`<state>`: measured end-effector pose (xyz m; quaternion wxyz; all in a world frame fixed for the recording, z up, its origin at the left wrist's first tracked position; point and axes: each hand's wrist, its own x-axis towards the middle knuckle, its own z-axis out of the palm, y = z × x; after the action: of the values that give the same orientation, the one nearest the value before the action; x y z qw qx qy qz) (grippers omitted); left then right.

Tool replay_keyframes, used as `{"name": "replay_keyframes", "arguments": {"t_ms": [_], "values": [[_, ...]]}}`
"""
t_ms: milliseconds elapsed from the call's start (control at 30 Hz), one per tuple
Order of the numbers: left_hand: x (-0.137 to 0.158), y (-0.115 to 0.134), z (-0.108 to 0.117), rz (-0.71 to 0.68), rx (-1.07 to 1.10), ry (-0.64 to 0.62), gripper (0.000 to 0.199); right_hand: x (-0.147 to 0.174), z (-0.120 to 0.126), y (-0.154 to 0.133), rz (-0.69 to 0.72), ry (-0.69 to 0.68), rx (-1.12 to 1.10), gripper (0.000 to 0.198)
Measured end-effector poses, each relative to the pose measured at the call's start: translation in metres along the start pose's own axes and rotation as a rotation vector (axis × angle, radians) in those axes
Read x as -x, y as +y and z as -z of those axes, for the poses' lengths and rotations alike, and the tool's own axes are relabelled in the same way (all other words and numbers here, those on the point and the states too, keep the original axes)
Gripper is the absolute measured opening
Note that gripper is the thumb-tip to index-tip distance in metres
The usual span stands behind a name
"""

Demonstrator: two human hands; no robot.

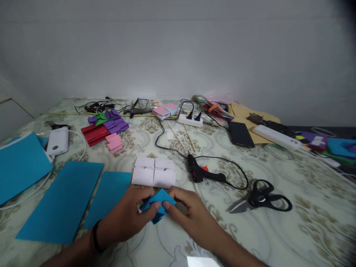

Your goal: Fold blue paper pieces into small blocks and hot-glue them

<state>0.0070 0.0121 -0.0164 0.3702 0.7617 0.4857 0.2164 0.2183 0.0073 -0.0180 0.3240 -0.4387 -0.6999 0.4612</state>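
Folded blue paper (162, 195), pointed corners, flat creased white paper (144, 175) beyond

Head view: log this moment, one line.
left hand: pinching folded blue paper | right hand: pinching same paper | glue gun, scissors: not held

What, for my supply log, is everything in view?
folded blue paper: one, blue, front centre
blue sheets: several, blue, left
creased white paper: count unclear, white, centre
folded pieces: several, red, purple, green, pink, back left
glue gun: one clear, black, centre right
scissors: one clear, black, right
power bank: one, white, left
sticks: two, pale, centre
power strip: one, white, back
flat device: one, black, back right
assorted supplies: many, mixed, back, right
tablecloth: one, pale, beneath
wall: one, grey, behind
white corner: one, white, bottom
wristband: one, dark, left wrist
left hand: one, gripping folded blue paper
right hand: one, likewise
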Motion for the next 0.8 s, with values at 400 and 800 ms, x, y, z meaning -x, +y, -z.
{"name": "replay_keyframes", "arguments": {"t_ms": [400,800], "values": [[0.0043,0.0019,-0.0015,0.038,0.017,-0.08,0.031,0.0027,-0.0045,0.0001,-0.008,-0.042,-0.043,0.03],[0.0063,-0.0052,-0.0094,0.007,-0.039,0.023,0.027,0.0035,-0.0048,0.003,-0.025,-0.025,0.02,0.032]]}}
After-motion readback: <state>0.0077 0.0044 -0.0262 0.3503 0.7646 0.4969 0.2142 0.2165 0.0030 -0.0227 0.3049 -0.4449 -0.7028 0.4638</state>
